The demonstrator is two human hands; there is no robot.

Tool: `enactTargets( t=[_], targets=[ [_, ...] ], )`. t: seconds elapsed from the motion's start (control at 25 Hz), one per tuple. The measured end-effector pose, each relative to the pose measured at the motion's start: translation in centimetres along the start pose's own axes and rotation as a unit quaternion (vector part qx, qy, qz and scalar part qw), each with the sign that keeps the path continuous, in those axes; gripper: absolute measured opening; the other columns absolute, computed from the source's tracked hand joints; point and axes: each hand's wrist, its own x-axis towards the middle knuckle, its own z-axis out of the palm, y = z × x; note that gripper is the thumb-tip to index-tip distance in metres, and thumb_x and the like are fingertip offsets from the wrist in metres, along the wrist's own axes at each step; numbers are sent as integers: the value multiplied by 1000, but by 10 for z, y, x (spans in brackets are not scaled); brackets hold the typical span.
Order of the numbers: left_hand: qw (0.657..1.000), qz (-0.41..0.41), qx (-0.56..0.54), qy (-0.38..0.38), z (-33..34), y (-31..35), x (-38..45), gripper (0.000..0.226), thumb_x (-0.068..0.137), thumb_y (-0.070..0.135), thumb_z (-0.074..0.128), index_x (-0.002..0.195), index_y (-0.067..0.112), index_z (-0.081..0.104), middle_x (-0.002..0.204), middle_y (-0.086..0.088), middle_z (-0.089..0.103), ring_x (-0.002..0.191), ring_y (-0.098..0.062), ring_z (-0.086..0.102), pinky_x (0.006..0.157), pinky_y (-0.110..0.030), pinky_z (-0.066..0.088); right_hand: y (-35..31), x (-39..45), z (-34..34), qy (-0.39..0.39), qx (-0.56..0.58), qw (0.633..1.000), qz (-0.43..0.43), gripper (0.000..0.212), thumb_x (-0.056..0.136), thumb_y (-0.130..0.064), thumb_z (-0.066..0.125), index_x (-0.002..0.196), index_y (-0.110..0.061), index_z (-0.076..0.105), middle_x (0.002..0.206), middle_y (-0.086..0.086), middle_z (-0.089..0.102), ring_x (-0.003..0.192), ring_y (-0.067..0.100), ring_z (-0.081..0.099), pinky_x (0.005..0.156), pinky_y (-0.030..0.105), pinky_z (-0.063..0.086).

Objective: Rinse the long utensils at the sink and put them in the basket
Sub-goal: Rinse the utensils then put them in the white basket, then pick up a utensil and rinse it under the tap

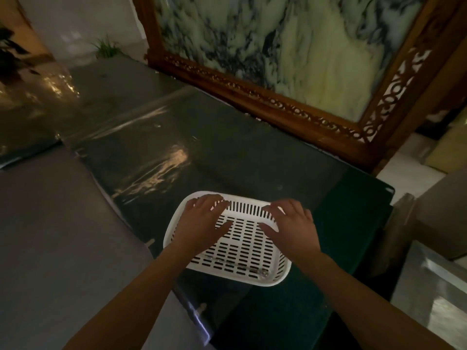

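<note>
One white slotted basket (242,248)

Home interior: carved-frame marble panel (290,46), plant (107,48).

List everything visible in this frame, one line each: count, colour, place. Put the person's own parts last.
basket: one, white, slotted, on the dark table, near edge centre; something long and shiny seems to lie along its near side, unclear.
table: one, dark and glossy, across the middle.
carved frame: one, brown wood, behind the table, holding a marbled white-and-dark panel.
plant: one, green, far left background.
metal surface: one, grey, lower right.
left hand: one, fingers spread on the basket's far left rim.
right hand: one, fingers spread on its far right rim.
</note>
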Motion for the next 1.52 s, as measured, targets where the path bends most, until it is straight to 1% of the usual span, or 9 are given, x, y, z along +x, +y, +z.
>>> enactTargets(
  t=[0.16, 0.28, 0.36, 0.48, 0.76, 0.92, 1.12, 1.36, 1.52],
  targets=[
    [997, 40, 21, 62, -48, 42, 2, 57, 87, 60, 44, 138, 35, 40, 145, 7, 41, 135, -15, 35, 113, -43, 22, 11, -19, -66, 62, -30, 997, -18, 45, 84, -52, 63, 123, -30, 61, 125, -4, 60, 126, 23, 46, 95, 45, 40],
    [991, 69, 39, 112, -79, 78, 4, 60, 85, 64, 37, 137, 34, 42, 141, 7, 44, 132, -15, 39, 108, -43, 30, 27, -41, -115, 105, -63, 992, -10, 47, 83, -54, 63, 124, -31, 61, 125, -4, 59, 126, 24, 46, 95, 47, 41],
    [984, 95, 34, 145, -96, 109, 3, 59, 85, 64, 40, 135, 33, 45, 138, 7, 46, 129, -15, 42, 105, -41, 34, 43, -61, -147, 134, -76, 988, 1, 47, 83, -54, 63, 124, -31, 60, 125, -3, 59, 125, 24, 47, 95, 48, 42],
    [974, 132, 30, 180, -116, 159, 2, 58, 85, 63, 43, 134, 33, 46, 136, 7, 47, 127, -15, 43, 104, -39, 34, 69, -95, -188, 167, -95, 981, 19, 48, 84, -55, 62, 125, -30, 59, 126, -2, 58, 125, 25, 47, 96, 48, 43],
    [947, 221, -19, 233, -140, 279, -5, 55, 85, 62, 46, 129, 30, 52, 130, 7, 52, 121, -15, 47, 100, -37, 35, 128, -186, -263, 218, -140, 962, 90, 48, 83, -58, 57, 124, -32, 59, 128, -2, 58, 126, 26, 47, 97, 46, 40],
    [928, 273, -52, 247, -145, 353, -13, 53, 86, 61, 48, 127, 29, 54, 127, 7, 53, 119, -16, 48, 100, -37, 36, 165, -250, -300, 228, -169, 949, 140, 48, 84, -57, 56, 125, -32, 59, 128, -2, 59, 126, 25, 47, 99, 44, 39],
    [910, 333, -87, 232, -148, 440, -33, 53, 85, 60, 48, 128, 28, 54, 128, 7, 53, 119, -15, 48, 100, -37, 37, 196, -328, -337, 237, -196, 930, 201, 47, 85, -54, 60, 126, -31, 58, 131, -1, 58, 128, 25, 45, 101, 45, 39],
    [883, 394, -124, 224, -141, 527, -62, 55, 85, 61, 47, 127, 26, 55, 126, 4, 56, 116, -17, 52, 97, -40, 42, 225, -416, -365, 240, -218, 909, 261, 50, 86, -56, 58, 129, -30, 57, 134, -1, 57, 129, 25, 45, 102, 46, 39],
    [871, 425, -133, 207, -129, 588, -79, 54, 86, 61, 48, 128, 27, 54, 127, 4, 55, 116, -16, 51, 98, -39, 40, 252, -477, -380, 235, -229, 894, 304, 50, 86, -58, 57, 129, -32, 56, 135, -2, 56, 129, 24, 45, 102, 45, 38]
  ],
)
